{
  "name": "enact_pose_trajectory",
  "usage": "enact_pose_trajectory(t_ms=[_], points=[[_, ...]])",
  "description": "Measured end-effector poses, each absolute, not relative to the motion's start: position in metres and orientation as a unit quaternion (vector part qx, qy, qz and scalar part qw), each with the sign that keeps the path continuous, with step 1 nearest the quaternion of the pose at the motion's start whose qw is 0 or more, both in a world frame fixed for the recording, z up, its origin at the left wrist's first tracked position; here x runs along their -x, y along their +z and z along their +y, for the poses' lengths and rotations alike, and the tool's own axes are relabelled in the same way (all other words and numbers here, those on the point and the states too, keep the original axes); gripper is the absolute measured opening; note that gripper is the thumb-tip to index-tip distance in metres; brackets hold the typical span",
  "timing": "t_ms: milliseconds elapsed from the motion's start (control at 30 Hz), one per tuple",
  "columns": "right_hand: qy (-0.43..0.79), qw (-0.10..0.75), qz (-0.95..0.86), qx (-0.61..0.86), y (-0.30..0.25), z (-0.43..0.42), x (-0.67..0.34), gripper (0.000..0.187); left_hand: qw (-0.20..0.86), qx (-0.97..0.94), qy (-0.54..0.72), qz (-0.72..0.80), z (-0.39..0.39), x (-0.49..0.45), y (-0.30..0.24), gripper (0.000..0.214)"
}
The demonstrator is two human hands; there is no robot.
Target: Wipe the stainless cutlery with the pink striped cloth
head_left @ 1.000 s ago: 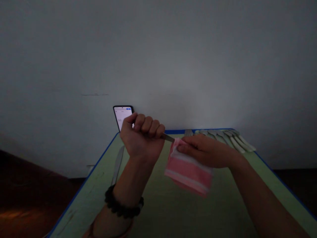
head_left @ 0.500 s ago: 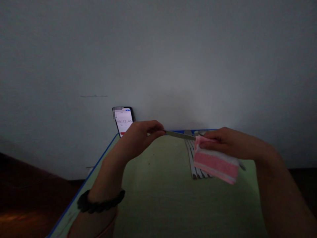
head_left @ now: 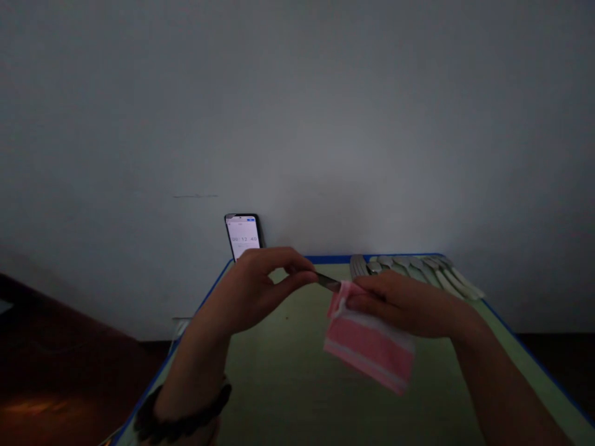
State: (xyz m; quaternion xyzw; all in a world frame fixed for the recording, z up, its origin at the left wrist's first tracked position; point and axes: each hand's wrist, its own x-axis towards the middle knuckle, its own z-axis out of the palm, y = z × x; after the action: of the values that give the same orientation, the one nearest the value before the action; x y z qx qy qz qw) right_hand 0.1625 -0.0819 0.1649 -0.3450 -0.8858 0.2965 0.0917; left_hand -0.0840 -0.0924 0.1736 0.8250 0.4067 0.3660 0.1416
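My left hand [head_left: 264,285] pinches one end of a flat metal table knife [head_left: 328,282], held above the table. My right hand [head_left: 400,303] grips a pink and white striped cloth [head_left: 367,353] folded around the knife. The cloth's lower part hangs down below my fingers, and the knife's other end is hidden in the cloth and behind my hand. Beyond my right hand, a row of cutlery lies along the table's back edge: knives [head_left: 358,265] at the left, spoons [head_left: 403,263] in the middle and forks [head_left: 449,272] at the right.
A phone [head_left: 243,236] showing a timer leans against the grey wall [head_left: 297,124] at the table's back left corner. The pale green table [head_left: 279,384] has a blue edge. A dark floor [head_left: 60,371] shows at the left.
My right hand and the cloth have slid left along the knife, closer to my left hand, leaving less metal showing. The view has shifted, and more of the cutlery row shows.
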Motion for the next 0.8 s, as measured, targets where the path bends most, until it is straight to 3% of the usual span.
enact_pose_trajectory(t_ms=[267, 533, 800], points=[[0.303, 0.103, -0.853, 0.413, 0.164, -0.074, -0.198, 0.038, 0.099, -0.765, 0.450, 0.450, -0.084, 0.102, 0.162, 0.009], [0.270, 0.096, -0.873, 0.395, 0.172, -0.083, -0.179, 0.036, 0.155, -0.835, 0.336, 0.406, -0.096, 0.053, 0.167, 0.014], [0.273, 0.125, -0.872, 0.387, 0.172, -0.083, -0.184, 0.037, 0.122, -0.768, 0.456, 0.433, -0.096, 0.064, 0.173, 0.004]])
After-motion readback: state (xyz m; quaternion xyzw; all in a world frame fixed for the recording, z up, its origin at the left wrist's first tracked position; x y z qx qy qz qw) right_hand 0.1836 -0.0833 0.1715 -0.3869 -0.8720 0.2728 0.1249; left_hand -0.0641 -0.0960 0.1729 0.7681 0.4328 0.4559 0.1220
